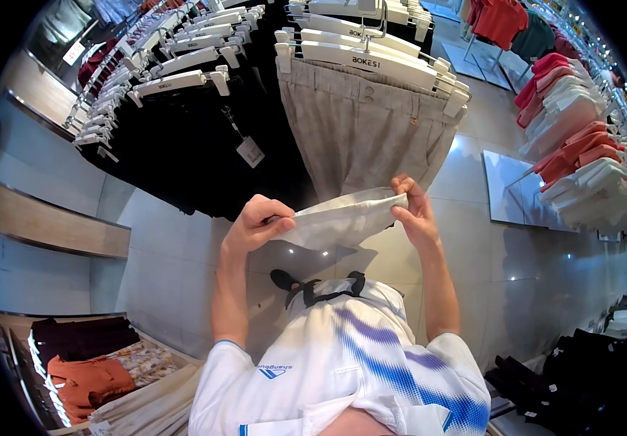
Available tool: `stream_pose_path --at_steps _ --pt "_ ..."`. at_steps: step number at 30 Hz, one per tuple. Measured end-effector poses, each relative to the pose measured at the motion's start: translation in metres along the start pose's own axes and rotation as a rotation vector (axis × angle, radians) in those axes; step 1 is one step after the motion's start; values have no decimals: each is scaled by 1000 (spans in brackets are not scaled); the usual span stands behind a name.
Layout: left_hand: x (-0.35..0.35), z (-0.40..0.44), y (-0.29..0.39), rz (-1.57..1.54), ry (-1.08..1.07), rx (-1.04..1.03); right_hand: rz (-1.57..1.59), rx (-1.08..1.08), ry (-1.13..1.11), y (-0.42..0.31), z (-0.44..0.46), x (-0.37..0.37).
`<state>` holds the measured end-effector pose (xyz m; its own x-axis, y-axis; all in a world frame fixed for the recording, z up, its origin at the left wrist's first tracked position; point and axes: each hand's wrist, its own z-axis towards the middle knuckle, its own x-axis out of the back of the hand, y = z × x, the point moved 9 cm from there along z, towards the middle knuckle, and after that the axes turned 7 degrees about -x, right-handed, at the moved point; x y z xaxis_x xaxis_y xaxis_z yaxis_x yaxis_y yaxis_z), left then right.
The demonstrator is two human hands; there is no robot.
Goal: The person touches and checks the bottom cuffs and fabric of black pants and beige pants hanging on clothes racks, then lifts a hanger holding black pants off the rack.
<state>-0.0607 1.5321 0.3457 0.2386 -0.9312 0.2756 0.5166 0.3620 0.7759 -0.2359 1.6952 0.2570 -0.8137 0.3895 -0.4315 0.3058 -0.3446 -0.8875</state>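
Note:
Light grey trousers (pixel 379 127) hang by clips from a white hanger (pixel 364 62) lettered "BOKESI". Their lower end is drawn out towards me and spread sideways between my hands. My left hand (pixel 257 221) is closed on the left end of this hem, thumb against the fingers. At the other end, my right hand (pixel 416 211) pinches the edge between thumb and fingers. The stretched cloth sags a little between them, above the floor. Black trousers (pixel 190 145) with a white tag (pixel 250 152) hang just left of the grey pair.
More white hangers (pixel 190 43) crowd the rail. Pink and white garments (pixel 575 131) hang on the right above a pale platform (pixel 520 192). Folded orange clothing (pixel 88 381) lies in a display at lower left. Dark clothes (pixel 567 381) are at lower right. Tiled floor (pixel 466 247) lies between.

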Motion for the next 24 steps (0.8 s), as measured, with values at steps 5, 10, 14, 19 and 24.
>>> stream_pose_path --at_steps 5,10,14,19,24 --pt "1 -11 -20 39 -29 97 -117 37 1 3 -9 -1" --pt "-4 -18 -26 40 -20 146 -196 27 33 10 -12 4" --pt "-3 -20 -17 71 28 80 -225 13 64 17 -12 8" --pt "7 -37 -21 127 103 121 -198 -70 429 46 -18 59" --pt "23 -71 -47 161 289 337 -755 185 664 27 -26 66"
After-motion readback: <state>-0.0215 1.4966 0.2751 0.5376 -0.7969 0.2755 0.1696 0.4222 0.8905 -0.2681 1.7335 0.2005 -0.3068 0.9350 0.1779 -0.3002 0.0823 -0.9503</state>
